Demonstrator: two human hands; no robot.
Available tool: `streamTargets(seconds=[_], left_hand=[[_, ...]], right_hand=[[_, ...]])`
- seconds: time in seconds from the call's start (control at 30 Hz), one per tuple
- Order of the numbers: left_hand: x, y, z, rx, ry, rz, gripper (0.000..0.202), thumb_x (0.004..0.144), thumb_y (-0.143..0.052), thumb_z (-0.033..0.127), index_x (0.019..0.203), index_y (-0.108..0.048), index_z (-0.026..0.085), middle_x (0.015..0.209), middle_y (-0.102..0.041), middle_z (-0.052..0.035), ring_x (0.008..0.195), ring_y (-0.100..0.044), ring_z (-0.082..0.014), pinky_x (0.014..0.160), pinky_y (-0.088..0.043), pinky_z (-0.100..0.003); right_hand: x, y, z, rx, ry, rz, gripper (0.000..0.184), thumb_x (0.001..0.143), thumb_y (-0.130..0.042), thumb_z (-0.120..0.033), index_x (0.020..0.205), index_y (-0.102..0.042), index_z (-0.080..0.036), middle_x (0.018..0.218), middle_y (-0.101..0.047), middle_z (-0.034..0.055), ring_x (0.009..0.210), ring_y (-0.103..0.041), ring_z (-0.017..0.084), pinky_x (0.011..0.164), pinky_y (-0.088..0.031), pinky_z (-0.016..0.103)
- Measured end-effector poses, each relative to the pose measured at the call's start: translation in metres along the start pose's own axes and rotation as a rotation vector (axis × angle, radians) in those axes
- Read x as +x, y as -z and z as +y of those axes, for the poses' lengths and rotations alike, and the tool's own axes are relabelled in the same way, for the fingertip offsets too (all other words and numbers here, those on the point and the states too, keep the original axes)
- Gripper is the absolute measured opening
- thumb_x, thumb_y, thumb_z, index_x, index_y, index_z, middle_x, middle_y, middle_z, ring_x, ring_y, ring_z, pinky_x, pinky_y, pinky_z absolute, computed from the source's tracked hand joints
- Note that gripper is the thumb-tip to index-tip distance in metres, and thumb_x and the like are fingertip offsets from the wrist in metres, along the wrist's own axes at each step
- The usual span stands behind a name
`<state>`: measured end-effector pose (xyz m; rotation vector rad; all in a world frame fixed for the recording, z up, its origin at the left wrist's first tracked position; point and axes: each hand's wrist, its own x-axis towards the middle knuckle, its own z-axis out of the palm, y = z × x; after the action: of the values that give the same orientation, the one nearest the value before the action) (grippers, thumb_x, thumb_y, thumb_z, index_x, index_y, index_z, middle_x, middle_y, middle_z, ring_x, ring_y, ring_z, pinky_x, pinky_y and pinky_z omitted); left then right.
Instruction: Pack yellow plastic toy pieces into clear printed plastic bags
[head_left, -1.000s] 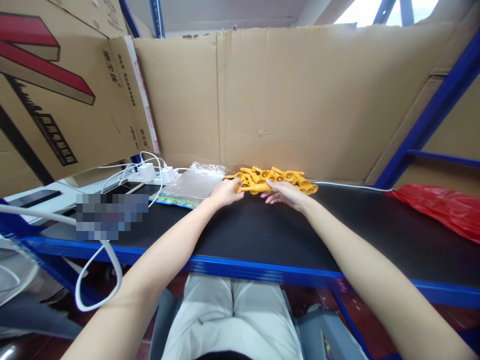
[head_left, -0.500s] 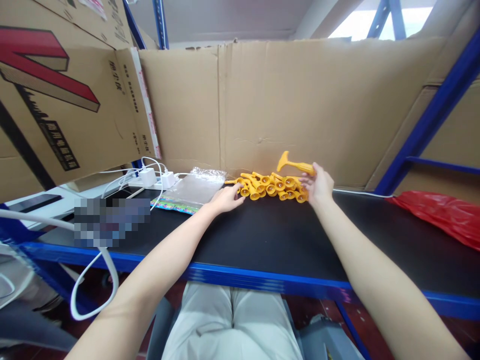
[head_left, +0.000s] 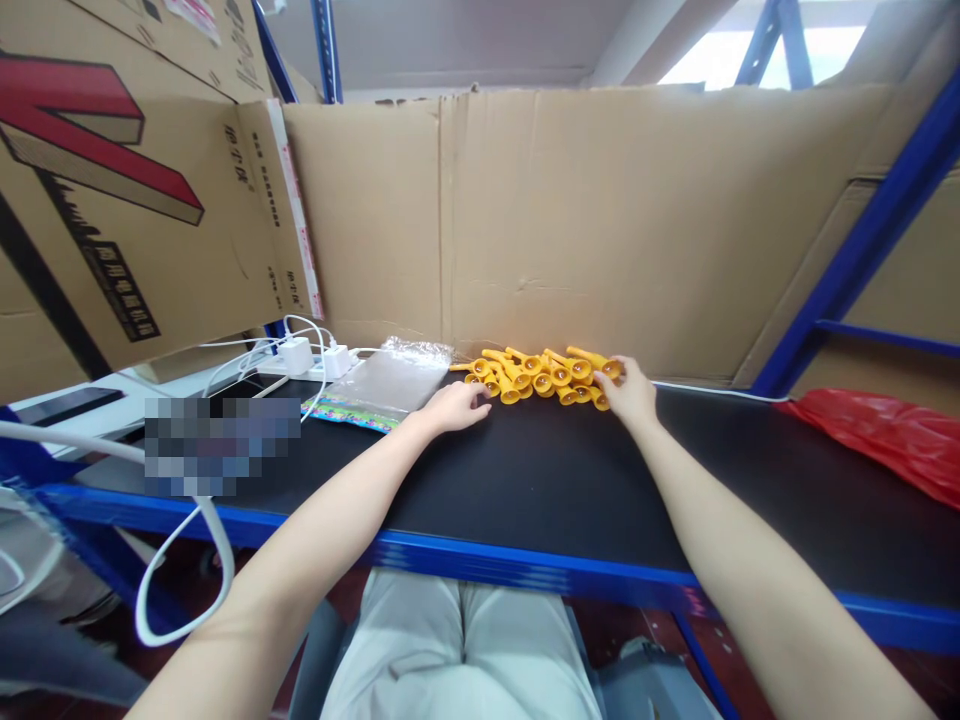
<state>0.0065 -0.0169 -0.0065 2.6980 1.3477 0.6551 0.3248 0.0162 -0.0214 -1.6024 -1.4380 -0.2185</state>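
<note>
A heap of several small yellow plastic horn-shaped toys (head_left: 541,375) lies at the back of the black table top (head_left: 570,480), against the cardboard wall. My left hand (head_left: 453,406) rests on the table at the heap's left end, fingers loosely curled and touching the nearest toys. My right hand (head_left: 630,393) is at the heap's right end, its fingers on the top right toy (head_left: 592,360), which lies on the pile. A stack of clear plastic bags (head_left: 382,380) with a coloured printed edge lies left of my left hand.
Cardboard sheets (head_left: 585,220) wall the back and left. White chargers and cables (head_left: 307,355) sit at the left rear, with a dark phone (head_left: 64,405) further left. A red plastic bag (head_left: 892,435) lies at the right. A blue shelf post (head_left: 855,260) slants on the right.
My right hand lifted one yellow toy above the heap half a second ago; now the toy lies on top of the pile at its right end. My left hand barely moved.
</note>
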Motion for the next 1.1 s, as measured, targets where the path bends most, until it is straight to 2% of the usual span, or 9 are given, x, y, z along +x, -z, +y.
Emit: streamTargets(seconds=[0.17,0.43,0.57,0.67,0.77,0.83,0.9,0.97,1.1], left_hand=[[-0.001,0.001,0.001,0.002,-0.005,-0.009,0.03,0.078,-0.046,0.035,0.1,-0.06,0.018,0.077,-0.066,-0.0031,0.069,-0.06,-0.0166,0.068,-0.046,-0.028],[-0.003,0.007,0.006,0.044,0.007,-0.029,0.029,0.079,-0.046,0.035,0.098,-0.061,0.019,0.08,-0.066,-0.0041,0.072,-0.061,-0.0174,0.067,-0.047,-0.028],[-0.006,0.019,0.011,0.152,0.053,-0.031,0.028,0.079,-0.046,0.037,0.094,-0.061,0.019,0.086,-0.066,-0.0068,0.077,-0.061,-0.02,0.069,-0.047,-0.029],[-0.01,0.038,0.017,0.224,0.156,-0.011,0.028,0.079,-0.045,0.036,0.095,-0.06,0.018,0.091,-0.065,-0.0089,0.085,-0.061,-0.0233,0.074,-0.047,-0.032],[-0.017,0.062,0.023,0.285,0.343,0.129,0.039,0.082,-0.041,0.038,0.11,-0.054,0.014,0.108,-0.059,-0.0146,0.104,-0.053,-0.0298,0.086,-0.042,-0.041],[-0.025,0.078,0.021,0.318,0.491,0.291,0.057,0.083,-0.037,0.046,0.129,-0.037,0.011,0.13,-0.043,-0.0187,0.119,-0.039,-0.0358,0.095,-0.034,-0.049],[-0.037,0.091,0.01,0.328,0.612,0.4,0.07,0.084,-0.031,0.053,0.14,-0.017,0.014,0.145,-0.022,-0.0154,0.129,-0.022,-0.038,0.099,-0.026,-0.056],[-0.054,0.098,-0.01,0.322,0.708,0.424,0.076,0.083,-0.025,0.059,0.142,-0.005,0.016,0.149,-0.006,-0.0104,0.133,-0.007,-0.038,0.101,-0.02,-0.058],[-0.087,0.096,-0.065,0.297,0.875,0.443,0.084,0.079,-0.018,0.067,0.143,0.001,0.016,0.15,0.01,-0.0042,0.134,0.004,-0.0382,0.103,-0.014,-0.061]], right_hand=[[-0.002,-0.003,-0.004,-0.18,0.046,-0.137,0.051,0.079,-0.047,-0.04,0.126,-0.044,-0.019,0.109,-0.062,0.0113,0.104,-0.055,0.027,0.091,-0.036,0.045],[-0.004,0.0,-0.01,-0.142,-0.01,-0.247,0.073,0.075,-0.051,-0.043,0.139,-0.023,-0.02,0.132,-0.045,0.0143,0.12,-0.042,0.031,0.096,-0.026,0.057],[-0.004,0.0,-0.009,-0.122,0.005,-0.251,0.08,0.072,-0.054,-0.043,0.14,-0.019,-0.018,0.137,-0.037,0.0157,0.124,-0.036,0.032,0.098,-0.027,0.054],[-0.004,0.001,-0.01,-0.129,0.02,-0.232,0.082,0.072,-0.055,-0.044,0.14,-0.02,-0.015,0.139,-0.034,0.0171,0.126,-0.034,0.031,0.099,-0.027,0.051],[-0.004,0.001,-0.012,-0.128,0.034,-0.218,0.08,0.072,-0.055,-0.044,0.139,-0.023,-0.013,0.138,-0.035,0.018,0.126,-0.034,0.032,0.099,-0.027,0.05],[-0.004,0.002,-0.012,-0.119,0.041,-0.208,0.079,0.073,-0.054,-0.044,0.138,-0.024,-0.013,0.138,-0.035,0.0176,0.125,-0.034,0.032,0.099,-0.028,0.049],[-0.004,0.003,-0.013,-0.113,0.044,-0.196,0.078,0.073,-0.054,-0.043,0.138,-0.024,-0.013,0.138,-0.035,0.0176,0.125,-0.035,0.032,0.099,-0.029,0.048],[-0.003,0.004,-0.013,-0.11,0.042,-0.184,0.078,0.073,-0.053,-0.042,0.138,-0.024,-0.011,0.137,-0.036,0.0182,0.125,-0.035,0.032,0.099,-0.029,0.047],[-0.003,0.006,-0.012,-0.099,0.033,-0.163,0.075,0.073,-0.053,-0.039,0.137,-0.026,-0.01,0.135,-0.038,0.0192,0.123,-0.037,0.032,0.098,-0.031,0.048]])
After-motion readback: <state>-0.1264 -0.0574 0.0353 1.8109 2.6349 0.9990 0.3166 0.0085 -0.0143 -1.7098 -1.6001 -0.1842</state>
